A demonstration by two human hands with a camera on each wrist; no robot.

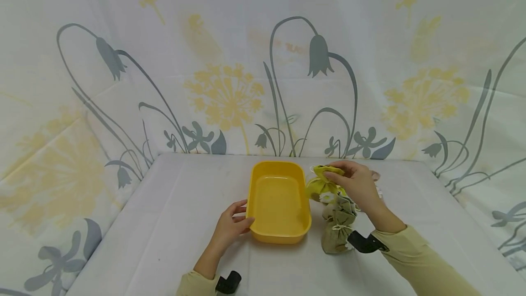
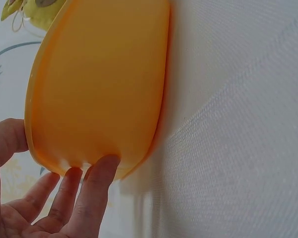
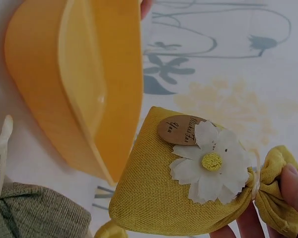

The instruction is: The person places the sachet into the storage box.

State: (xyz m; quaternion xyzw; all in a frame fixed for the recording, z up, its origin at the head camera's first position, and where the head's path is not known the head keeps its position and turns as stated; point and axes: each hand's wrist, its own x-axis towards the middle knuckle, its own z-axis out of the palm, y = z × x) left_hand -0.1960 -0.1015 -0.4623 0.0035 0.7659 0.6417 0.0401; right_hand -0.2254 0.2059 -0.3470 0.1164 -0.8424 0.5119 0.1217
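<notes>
A yellow-green drawstring sachet (image 3: 159, 183) with a white cloth flower (image 3: 208, 161) and a small brown tag hangs from my right hand (image 1: 355, 184). Thumb and fingers pinch its gathered top, just past the tie. In the head view this sachet is beside the right rim of a yellow plastic basin (image 1: 279, 204). My left hand (image 1: 232, 225) grips the basin's left side near the front, thumb at the rim, fingers against the outer wall (image 2: 99, 99). Below my right hand stands a grey-green sachet (image 1: 337, 234) tied with pale cord.
Another yellow sachet (image 3: 111, 230) shows partly beneath the held one. Something pinkish (image 1: 376, 176) lies behind my right hand, mostly hidden. A white cloth covers the table (image 1: 185, 204), and a flower-printed curtain (image 1: 246, 58) rises behind its back edge.
</notes>
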